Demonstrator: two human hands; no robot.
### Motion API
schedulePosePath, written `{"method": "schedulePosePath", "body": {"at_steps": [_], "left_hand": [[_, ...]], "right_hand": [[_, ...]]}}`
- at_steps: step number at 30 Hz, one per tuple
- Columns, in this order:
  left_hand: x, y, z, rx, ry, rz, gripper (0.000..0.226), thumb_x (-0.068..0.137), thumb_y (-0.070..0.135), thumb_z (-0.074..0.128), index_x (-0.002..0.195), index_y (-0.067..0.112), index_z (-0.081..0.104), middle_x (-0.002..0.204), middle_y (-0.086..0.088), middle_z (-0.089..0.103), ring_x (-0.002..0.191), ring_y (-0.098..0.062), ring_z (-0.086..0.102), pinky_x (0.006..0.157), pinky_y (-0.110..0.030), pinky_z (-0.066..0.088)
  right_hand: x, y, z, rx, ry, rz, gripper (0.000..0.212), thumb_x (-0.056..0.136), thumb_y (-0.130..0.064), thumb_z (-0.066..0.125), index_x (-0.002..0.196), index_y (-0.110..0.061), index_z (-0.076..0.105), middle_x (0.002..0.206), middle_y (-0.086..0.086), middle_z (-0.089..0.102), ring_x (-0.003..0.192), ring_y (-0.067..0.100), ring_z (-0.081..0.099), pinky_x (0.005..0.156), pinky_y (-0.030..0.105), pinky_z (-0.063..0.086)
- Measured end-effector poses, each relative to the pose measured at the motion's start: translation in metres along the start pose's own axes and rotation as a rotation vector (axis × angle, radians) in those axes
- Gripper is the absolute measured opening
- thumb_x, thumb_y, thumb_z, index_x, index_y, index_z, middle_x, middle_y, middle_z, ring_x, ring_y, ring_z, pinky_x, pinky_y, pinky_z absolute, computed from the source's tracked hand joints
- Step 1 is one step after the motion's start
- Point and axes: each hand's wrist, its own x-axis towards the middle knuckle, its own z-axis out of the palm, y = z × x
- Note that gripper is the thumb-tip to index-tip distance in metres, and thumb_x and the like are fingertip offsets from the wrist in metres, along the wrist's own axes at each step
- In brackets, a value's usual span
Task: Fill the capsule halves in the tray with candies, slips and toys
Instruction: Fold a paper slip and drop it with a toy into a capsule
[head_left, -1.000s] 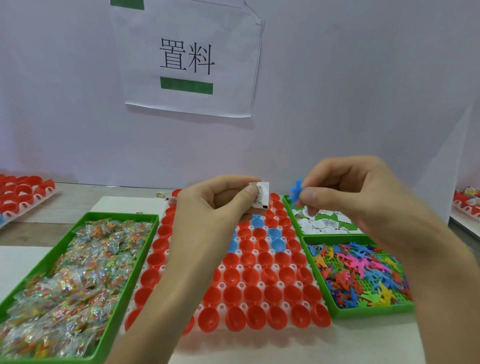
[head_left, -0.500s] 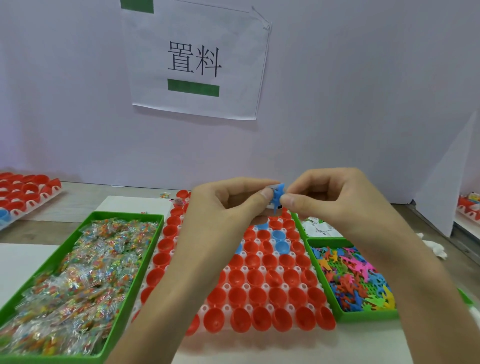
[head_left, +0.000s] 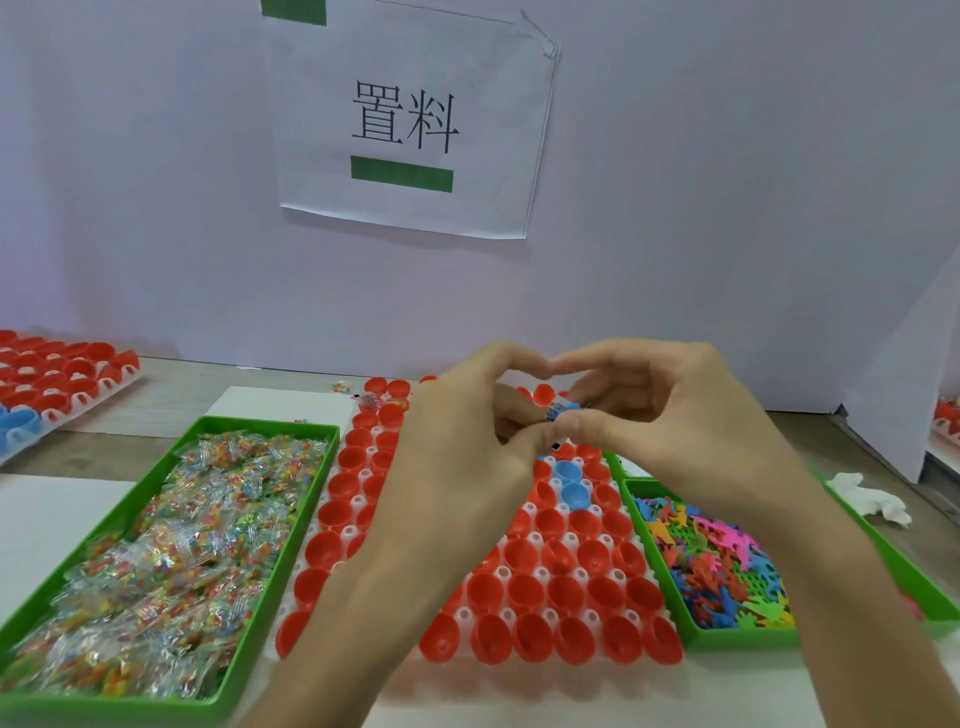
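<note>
One toy (head_left: 564, 408) sits pinched between left hand (head_left: 467, 447) and right hand (head_left: 675, 415).

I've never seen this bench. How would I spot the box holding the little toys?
Start at the big white tray of red cups in the centre. The toy bin is the green one against its right side, nearest you. The green candy bin on the left is full of clear wrappers, but this one holds flat plastic figures in pink, blue, orange and green.
</note>
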Motion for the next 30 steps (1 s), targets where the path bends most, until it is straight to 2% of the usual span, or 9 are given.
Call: {"method": "schedulePosePath", "body": {"at_steps": [3, 6, 11, 13, 15, 19, 24, 28, 30], "left_hand": [[0.000, 0.000, -0.001, 0.071, -0.013, 0.002, 0.059, 0.084, 0.015, 0.081, 0.133, 0.031, 0.052, 0.073, 0.013, 0.072, 0.078, 0.007, 0.067, 0.078, -0.008, 0.053], [0.001, -0.001, -0.004, 0.133, -0.036, 0.006, 0.064, 0.084, 0.017, 0.081, 0.137, 0.033, 0.048, 0.074, 0.013, 0.072, 0.080, 0.007, 0.067, 0.078, -0.008, 0.053], [0.010, -0.007, -0.026, 0.213, -0.085, -0.031, 0.056, 0.081, 0.011, 0.083, 0.126, 0.032, 0.059, 0.072, 0.013, 0.074, 0.071, 0.004, 0.069, 0.075, -0.012, 0.056], [0.018, -0.015, -0.052, 0.219, -0.059, -0.114, 0.044, 0.081, 0.014, 0.083, 0.114, 0.036, 0.063, 0.073, 0.017, 0.074, 0.069, 0.007, 0.068, 0.065, -0.007, 0.053], [0.023, -0.030, -0.083, 0.261, 0.022, -0.217, 0.035, 0.080, 0.019, 0.083, 0.105, 0.036, 0.066, 0.077, 0.014, 0.074, 0.070, 0.005, 0.069, 0.055, -0.009, 0.051], [0.023, -0.071, -0.129, 0.366, 0.134, -0.417, 0.020, 0.083, 0.018, 0.081, 0.096, 0.029, 0.071, 0.090, 0.008, 0.075, 0.078, -0.011, 0.070, 0.065, -0.029, 0.050], [0.012, -0.118, -0.137, 0.412, -0.003, -0.712, 0.021, 0.081, 0.016, 0.083, 0.098, 0.021, 0.072, 0.102, -0.003, 0.073, 0.084, -0.015, 0.066, 0.083, -0.033, 0.048], [0.010, -0.127, -0.130, 0.387, -0.044, -0.780, 0.025, 0.077, 0.019, 0.086, 0.095, 0.023, 0.069, 0.099, 0.000, 0.069, 0.084, -0.015, 0.066, 0.095, -0.043, 0.053], [0.010, -0.128, -0.126, 0.375, -0.060, -0.788, 0.026, 0.077, 0.021, 0.087, 0.096, 0.024, 0.069, 0.094, 0.003, 0.067, 0.081, -0.011, 0.064, 0.095, -0.042, 0.052]], "right_hand": [[0.001, 0.002, 0.003, -0.042, -0.048, 0.016, 0.019, 0.079, -0.023, 0.082, 0.097, -0.030, 0.078, 0.084, -0.015, 0.077, 0.078, 0.003, 0.074, 0.079, 0.020, 0.058], [0.002, 0.004, 0.006, -0.039, -0.050, 0.025, 0.008, 0.080, -0.023, 0.080, 0.084, -0.030, 0.079, 0.078, -0.016, 0.076, 0.073, 0.002, 0.073, 0.072, 0.014, 0.056], [0.005, 0.010, 0.014, -0.003, -0.018, 0.044, 0.009, 0.083, -0.019, 0.079, 0.079, -0.027, 0.078, 0.075, -0.011, 0.076, 0.072, 0.005, 0.074, 0.074, 0.015, 0.056], [0.012, 0.017, 0.016, -0.012, 0.067, 0.053, 0.008, 0.083, -0.021, 0.079, 0.079, -0.028, 0.078, 0.075, -0.012, 0.076, 0.072, 0.003, 0.073, 0.074, 0.014, 0.056], [0.025, 0.027, 0.022, -0.056, 0.145, 0.070, 0.011, 0.083, -0.022, 0.080, 0.077, -0.030, 0.076, 0.074, -0.016, 0.075, 0.072, 0.000, 0.071, 0.067, 0.014, 0.056], [0.068, 0.049, 0.049, -0.209, 0.128, 0.108, 0.015, 0.085, -0.024, 0.078, 0.075, -0.034, 0.074, 0.070, -0.019, 0.071, 0.073, -0.006, 0.067, 0.066, 0.013, 0.050], [0.117, 0.070, 0.083, -0.412, 0.103, 0.096, 0.005, 0.086, -0.025, 0.076, 0.083, -0.025, 0.080, 0.076, -0.015, 0.071, 0.073, 0.001, 0.064, 0.079, 0.032, 0.059], [0.140, 0.083, 0.100, -0.594, 0.010, 0.092, 0.005, 0.087, -0.025, 0.076, 0.085, -0.023, 0.080, 0.083, -0.008, 0.075, 0.078, 0.008, 0.066, 0.094, 0.043, 0.055], [0.146, 0.088, 0.104, -0.660, -0.014, 0.105, 0.004, 0.086, -0.026, 0.077, 0.085, -0.023, 0.080, 0.083, -0.008, 0.075, 0.081, 0.010, 0.067, 0.098, 0.045, 0.052]]}}
